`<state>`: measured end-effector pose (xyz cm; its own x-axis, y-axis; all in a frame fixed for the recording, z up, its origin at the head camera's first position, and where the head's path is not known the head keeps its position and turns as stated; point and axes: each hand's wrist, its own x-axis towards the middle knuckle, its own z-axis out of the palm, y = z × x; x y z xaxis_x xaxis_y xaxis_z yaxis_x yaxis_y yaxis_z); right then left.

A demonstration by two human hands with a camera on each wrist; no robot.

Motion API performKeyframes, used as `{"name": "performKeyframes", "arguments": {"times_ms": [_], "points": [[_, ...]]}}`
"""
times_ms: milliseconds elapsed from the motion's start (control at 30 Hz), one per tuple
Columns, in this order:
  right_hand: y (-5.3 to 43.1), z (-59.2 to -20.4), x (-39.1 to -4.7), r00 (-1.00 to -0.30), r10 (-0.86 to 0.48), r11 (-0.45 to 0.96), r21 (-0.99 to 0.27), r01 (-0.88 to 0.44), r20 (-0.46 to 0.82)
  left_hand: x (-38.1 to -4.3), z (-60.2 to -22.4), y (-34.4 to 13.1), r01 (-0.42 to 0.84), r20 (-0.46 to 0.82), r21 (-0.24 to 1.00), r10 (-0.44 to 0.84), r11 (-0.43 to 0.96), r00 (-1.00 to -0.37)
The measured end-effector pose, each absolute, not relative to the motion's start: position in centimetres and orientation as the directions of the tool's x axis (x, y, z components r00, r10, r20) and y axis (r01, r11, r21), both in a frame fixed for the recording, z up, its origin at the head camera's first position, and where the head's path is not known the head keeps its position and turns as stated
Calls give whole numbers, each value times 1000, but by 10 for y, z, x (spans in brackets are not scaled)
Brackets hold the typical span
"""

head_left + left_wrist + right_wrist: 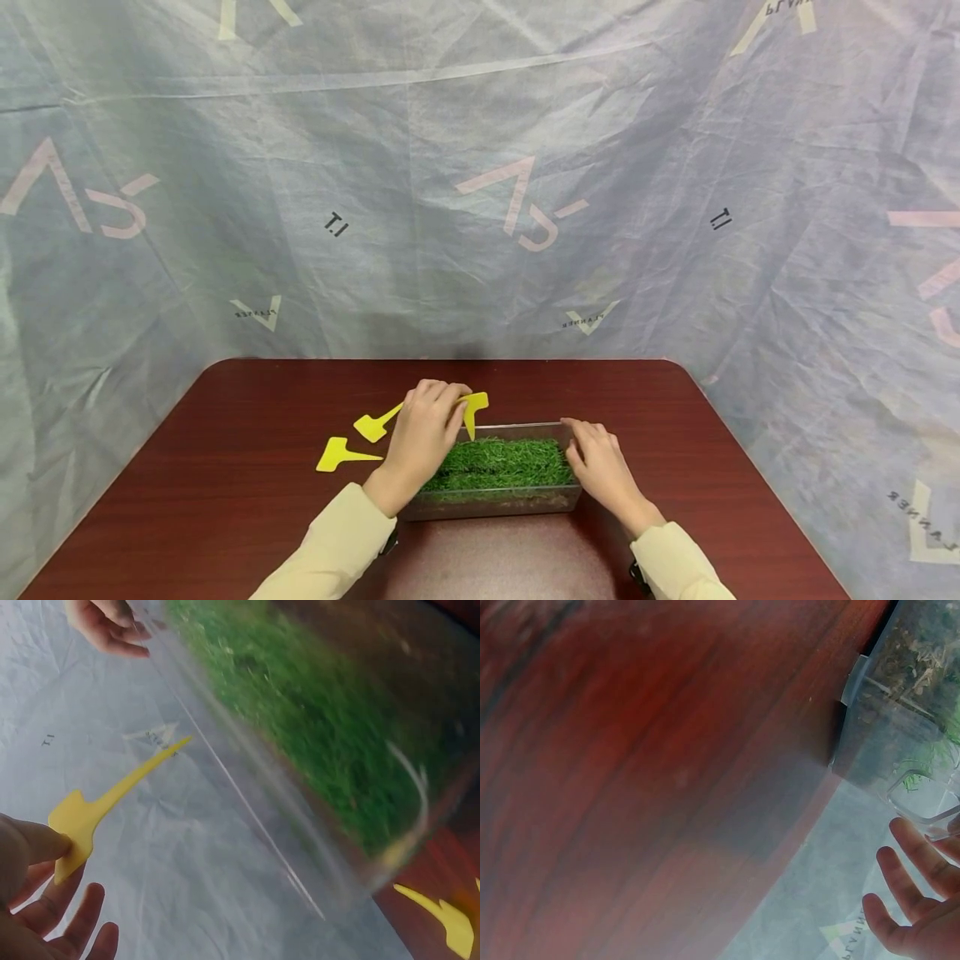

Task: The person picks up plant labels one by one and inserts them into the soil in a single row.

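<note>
Grass with short green blades (510,462) fills a clear plastic planter box (495,505) on the table. Over the box's far left part, my left hand (422,429) pinches a yellow T-shaped plant label (75,829) by its broad head between thumb and fingers. The label's pointed stem hangs downward by the far wall in the head view. At the right end of the box, my right hand (603,468) holds the rim with thumb and forefinger, its other fingers spread loosely outside the wall (862,750).
Two more yellow plant labels lie left of the box: one nearer the front (341,455) and another farther back (373,427), partly behind my left hand. The dark red table (195,517) ends at a grey printed cloth (420,275) hanging around it.
</note>
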<state>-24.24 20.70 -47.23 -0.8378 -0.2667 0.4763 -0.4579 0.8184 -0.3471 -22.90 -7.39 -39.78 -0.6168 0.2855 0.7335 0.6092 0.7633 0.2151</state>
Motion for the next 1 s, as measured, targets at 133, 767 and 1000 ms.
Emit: {"name": "performKeyframes", "arguments": {"times_ms": [133, 767, 1000], "points": [[207, -472, -242, -841, -261, 817, -356, -454, 474, -228, -401, -65, 623, 735, 232, 285, 747, -615], [207, -473, -241, -850, -256, 812, -374, -448, 460, -228, -422, -28, 659, 735, 289, 281, 694, -617], [207, -472, -241, -853, -255, 807, -386, -448, 456, -226, -430, -17, 661, 734, 300, 276, 688, -620]]}}
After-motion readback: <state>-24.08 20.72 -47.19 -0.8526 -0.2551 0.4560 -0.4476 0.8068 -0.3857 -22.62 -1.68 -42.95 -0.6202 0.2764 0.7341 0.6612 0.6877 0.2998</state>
